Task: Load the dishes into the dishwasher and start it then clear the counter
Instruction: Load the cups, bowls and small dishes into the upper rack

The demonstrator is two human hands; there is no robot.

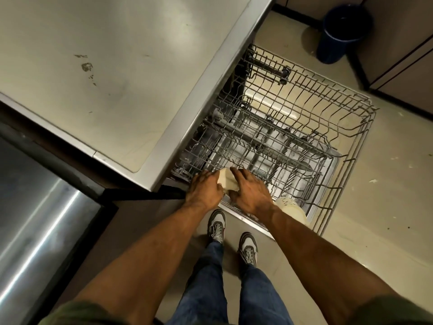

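Steel counter [93,66] top-left, blue bin [342,31] on floor | dishwasher racks [293,127] pulled out below counter's front edge | cream dish [228,181] at rack's near corner | left hand [206,191] and right hand [250,193] fingers curled, holding dish from both sides

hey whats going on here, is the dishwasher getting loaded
Yes, loading is under way. A person stands at the open dishwasher with both racks pulled out, and the upper rack looks bare. The left hand and right hand together hold a cream-coloured dish at the near corner of the racks. Another cream, perforated item sits by the near edge. The steel counter shows some smears, and a blue bin stands on the floor beyond.
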